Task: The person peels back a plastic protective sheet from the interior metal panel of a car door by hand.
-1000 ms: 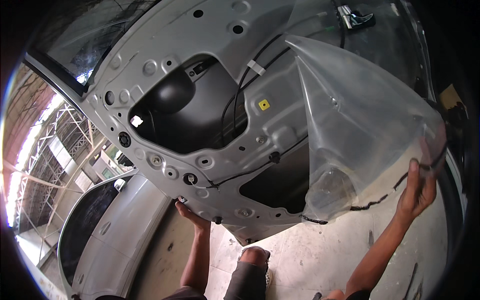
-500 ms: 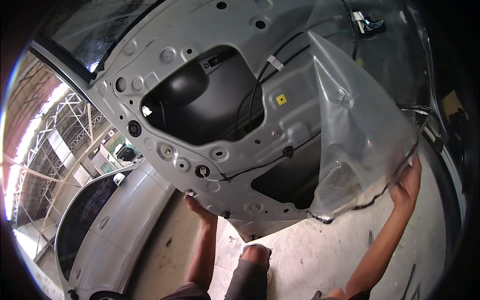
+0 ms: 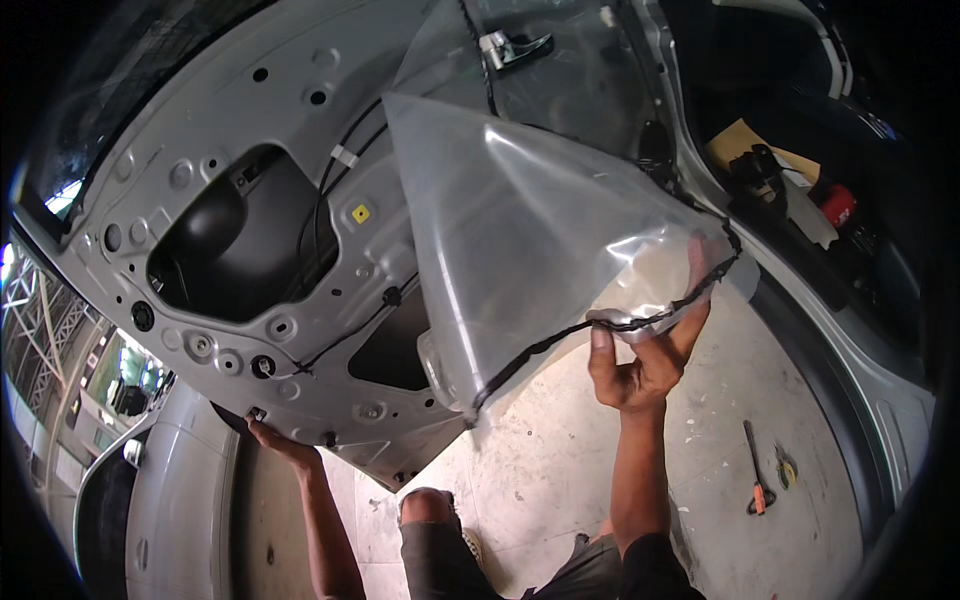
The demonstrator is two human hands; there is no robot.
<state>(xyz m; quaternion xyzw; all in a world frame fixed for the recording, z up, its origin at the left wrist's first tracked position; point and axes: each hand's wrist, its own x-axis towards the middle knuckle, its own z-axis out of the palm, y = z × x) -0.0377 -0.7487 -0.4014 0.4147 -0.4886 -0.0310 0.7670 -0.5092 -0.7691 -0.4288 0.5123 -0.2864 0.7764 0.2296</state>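
Note:
A bare grey car door (image 3: 290, 115) stands open before me, its inner trim off and its cut-outs, cables and yellow clip (image 3: 361, 214) showing. My left hand (image 3: 287, 445) grips the door's lower left edge, thumb on the near side and fingers partly hidden behind it. Over the door's right part hangs a clear plastic sheet (image 3: 530, 230), its loose lower part folded away from the metal. Black sticky sealant (image 3: 540, 352) runs along the sheet's border. My right hand (image 3: 645, 368) pinches that border, with some fingers behind the film. A silver door handle (image 3: 515, 50) shows near the top.
On the pale floor at right lie an orange-handled tool (image 3: 758, 490) and small pliers (image 3: 786, 468). Beyond the door sill (image 3: 815, 385), the car's interior holds cardboard (image 3: 742, 143) and a red object (image 3: 838, 207). Another silver car (image 3: 190, 480) stands at left.
My view has swung right, bringing the floor tools and car interior into sight. My right hand has shifted its hold on the sheet's border, pulling the loose part out wider. My left hand stays on the door edge.

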